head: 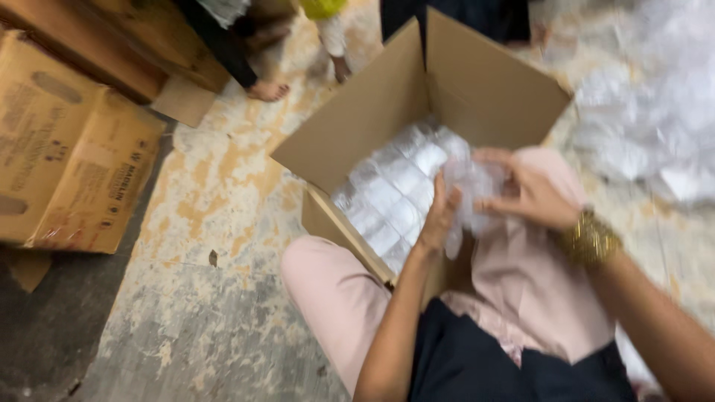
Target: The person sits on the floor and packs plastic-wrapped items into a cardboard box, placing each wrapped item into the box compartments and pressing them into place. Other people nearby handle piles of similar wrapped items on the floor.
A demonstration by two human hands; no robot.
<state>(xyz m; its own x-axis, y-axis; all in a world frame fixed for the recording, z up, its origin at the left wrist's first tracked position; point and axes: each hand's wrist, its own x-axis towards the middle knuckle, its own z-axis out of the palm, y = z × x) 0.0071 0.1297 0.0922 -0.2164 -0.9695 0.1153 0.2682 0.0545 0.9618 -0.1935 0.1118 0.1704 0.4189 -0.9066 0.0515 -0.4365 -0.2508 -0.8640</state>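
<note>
Fingers [445, 199] of the left hand [439, 219] press against the near side of a clear plastic packet [468, 195], while the right hand [525, 192] curls round its far side, so both hands are grasping the packet between them; blur hides what is sealed inside it. A gold bangle [590, 240] sits on the right wrist.

The packet is held just above the near right corner of an open cardboard box [484, 89], over rows of similar clear packets [395, 197] that fill the box's bottom. The box stands on a worn concrete floor [216, 246], blotched with yellow and grey, and touches the person's knee in pale pink trousers [335, 290].

Two printed brown cartons [71, 160] stand at the left, well apart from the box. A heap of loose clear plastic bags [655, 112] lies on the floor at the right. Bare feet [268, 91] of other people show at the top edge, beyond the box.
</note>
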